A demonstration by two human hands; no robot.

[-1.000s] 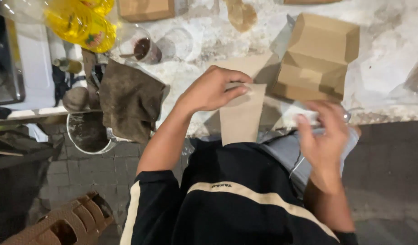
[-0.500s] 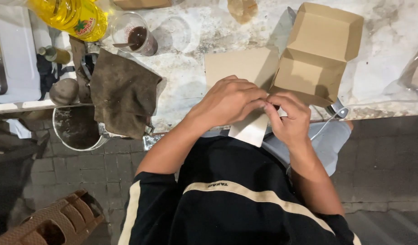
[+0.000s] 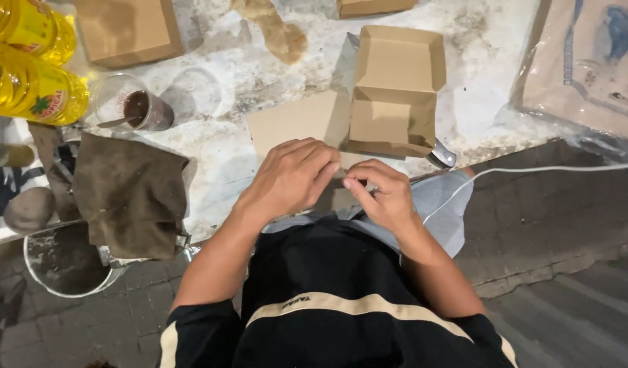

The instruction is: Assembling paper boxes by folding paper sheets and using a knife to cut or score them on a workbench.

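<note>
Flanking hands (image 3: 341,184): brown cloth (image 3: 131,195), open box (image 3: 394,92)

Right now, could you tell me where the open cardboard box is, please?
In the head view, the open cardboard box sits on the counter just beyond the right hand, right of the flat cardboard sheet.

Left hand (image 3: 290,178) and right hand (image 3: 382,197) together — fingers curled, fingertips touching.

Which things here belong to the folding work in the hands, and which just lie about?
In use: left hand, right hand, flat cardboard sheet, open cardboard box.

Lying about: brown cloth, glass of dark drink, yellow oil bottles, bucket.
</note>
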